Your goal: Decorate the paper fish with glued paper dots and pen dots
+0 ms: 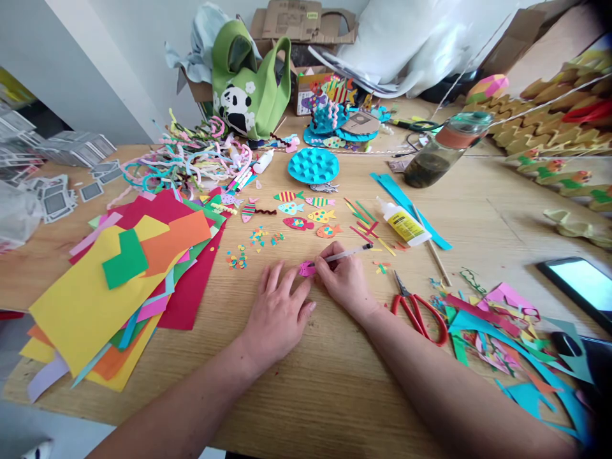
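My right hand point(345, 275) grips a pen point(347, 252), its tip at a small pink paper fish point(306, 268) on the table. My left hand point(280, 306) lies flat with fingers spread, its fingertips beside or on the fish's left edge; exact contact is hard to see. Just beyond are several finished-looking paper fish, among them a red one point(298, 223), an orange one point(329, 231) and a striped one point(288, 196). Tiny paper bits point(238, 257) lie left of the fish, and thin paper strips point(366, 223) to the right.
Red-handled scissors point(419, 315) lie by my right forearm, near paper scraps point(507, 331). A glue bottle point(405, 223), a jar point(447, 150) and a phone point(581, 287) stand or lie right. Coloured sheets point(86, 299) cover the left; a blue egg-carton piece point(313, 166) sits behind.
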Available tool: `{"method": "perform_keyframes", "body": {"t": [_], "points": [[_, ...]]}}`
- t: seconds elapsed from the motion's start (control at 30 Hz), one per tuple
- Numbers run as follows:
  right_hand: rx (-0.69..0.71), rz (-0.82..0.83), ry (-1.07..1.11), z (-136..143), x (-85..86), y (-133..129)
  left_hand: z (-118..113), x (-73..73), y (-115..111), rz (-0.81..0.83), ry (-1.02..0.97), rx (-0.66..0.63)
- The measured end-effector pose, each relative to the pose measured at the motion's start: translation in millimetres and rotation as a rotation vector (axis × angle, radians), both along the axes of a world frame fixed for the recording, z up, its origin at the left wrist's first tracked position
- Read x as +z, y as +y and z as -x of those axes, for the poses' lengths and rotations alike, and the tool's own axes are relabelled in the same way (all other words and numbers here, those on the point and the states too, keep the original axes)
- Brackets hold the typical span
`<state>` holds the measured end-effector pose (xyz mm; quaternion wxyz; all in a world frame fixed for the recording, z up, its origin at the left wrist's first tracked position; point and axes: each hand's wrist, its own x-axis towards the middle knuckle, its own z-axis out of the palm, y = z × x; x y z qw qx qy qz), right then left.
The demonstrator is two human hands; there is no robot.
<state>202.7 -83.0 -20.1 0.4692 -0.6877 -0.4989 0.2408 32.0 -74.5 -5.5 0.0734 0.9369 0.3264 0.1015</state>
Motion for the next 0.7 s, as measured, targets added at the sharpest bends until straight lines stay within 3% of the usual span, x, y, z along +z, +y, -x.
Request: {"method": "perform_keyframes", "body": {"t": [0.7], "points": [[0.008,-0.02,-0.001,-0.2,-2.2,-0.3,-1.0,-0.8,-0.2,-0.001,0.003,0.011]]}}
